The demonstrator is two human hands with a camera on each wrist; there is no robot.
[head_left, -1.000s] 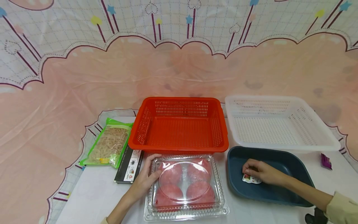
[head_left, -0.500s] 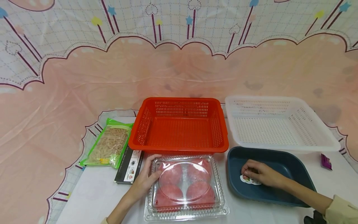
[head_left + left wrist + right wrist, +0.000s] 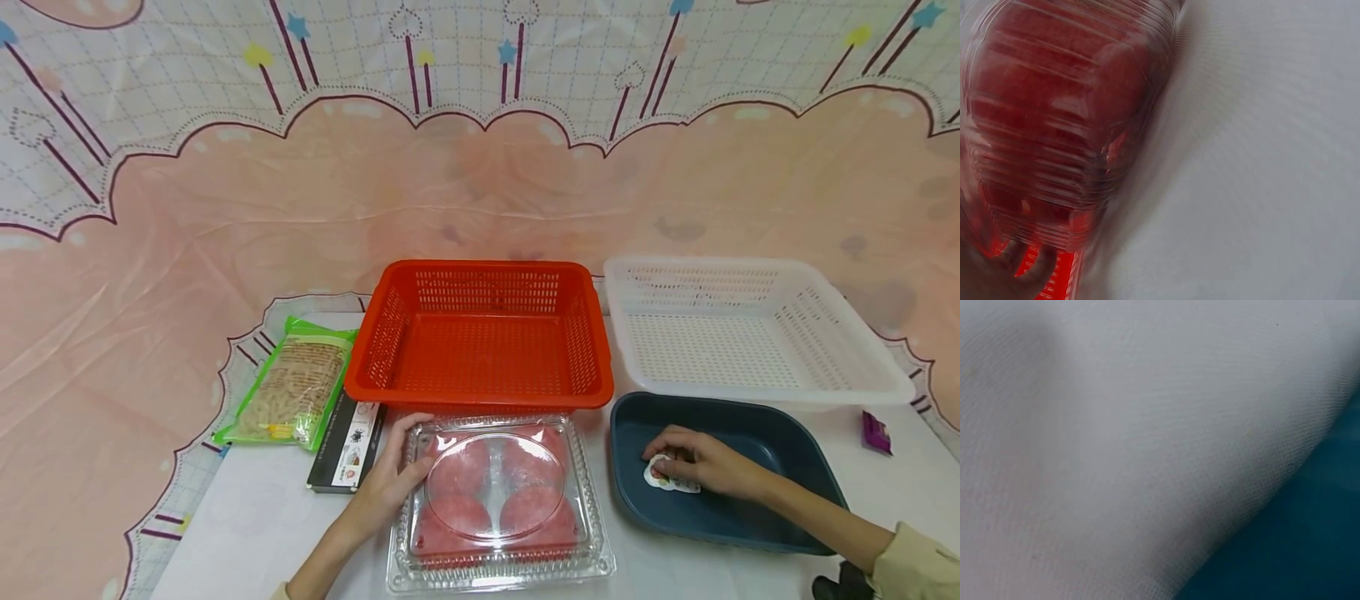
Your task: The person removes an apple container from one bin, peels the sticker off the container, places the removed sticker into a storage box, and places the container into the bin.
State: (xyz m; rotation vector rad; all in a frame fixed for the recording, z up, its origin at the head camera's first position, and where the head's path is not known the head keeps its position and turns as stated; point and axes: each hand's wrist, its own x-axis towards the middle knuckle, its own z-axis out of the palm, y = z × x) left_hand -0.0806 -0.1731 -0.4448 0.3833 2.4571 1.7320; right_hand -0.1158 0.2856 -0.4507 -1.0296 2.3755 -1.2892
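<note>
My left hand (image 3: 382, 483) grips the left side of a clear plastic clamshell container (image 3: 498, 575), its thumb over the lid. Several round red-pink pieces (image 3: 459, 515) show through that lid. In the left wrist view, my fingers (image 3: 1038, 272) curl at one end of the container. My right hand (image 3: 701, 462) is inside the dark blue tub (image 3: 780, 446) and pinches a small white packet (image 3: 667, 479) with red and green print. Part of that packet is hidden under the fingers. The right wrist view shows only white cloth and the tub's blue side.
Behind the container stands a red perforated basket (image 3: 480, 358), with a white perforated basket (image 3: 705, 350) to its right. A green-edged food bag (image 3: 296, 387) leans on a black box (image 3: 326, 467) at left. A small purple packet (image 3: 875, 433) lies at far right.
The white packet has shifted slightly left and turned in my right hand, its fingers moving a little left too. My left hand and the container stay put.
</note>
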